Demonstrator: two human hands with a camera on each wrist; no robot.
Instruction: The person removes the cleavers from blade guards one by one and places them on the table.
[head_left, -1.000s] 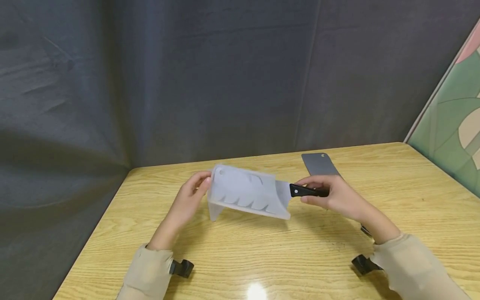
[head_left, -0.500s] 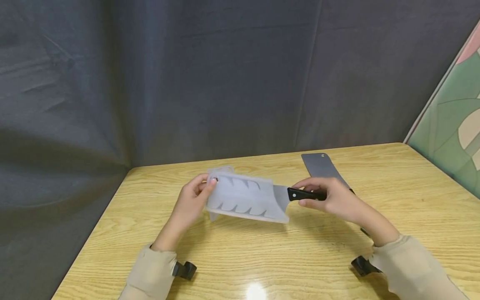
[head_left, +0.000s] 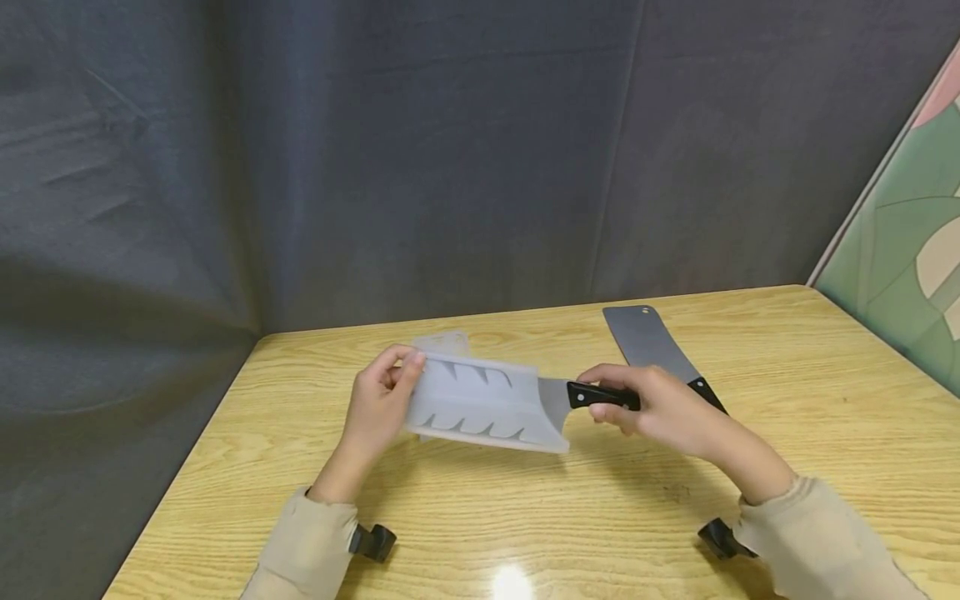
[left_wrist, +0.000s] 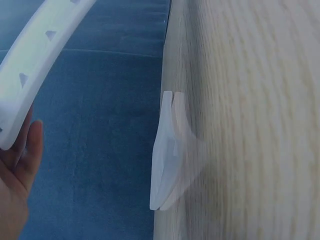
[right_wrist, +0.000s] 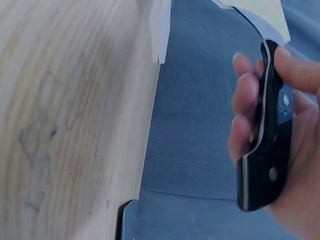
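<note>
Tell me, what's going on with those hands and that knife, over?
Left hand grips translucent blade cover. Right hand grips cleaver's black handle, blade mostly inside cover. Second cleaver bare on table behind right hand, nothing blocking.

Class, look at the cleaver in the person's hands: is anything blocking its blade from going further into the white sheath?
Nothing visible does. The right hand grips the cleaver by its handle, the left hand holds the sheath, and the blade already sits mostly inside it.

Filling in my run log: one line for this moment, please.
left hand holds sheath | right hand grips sheathed cleaver's handle | bare cleaver on table
</note>
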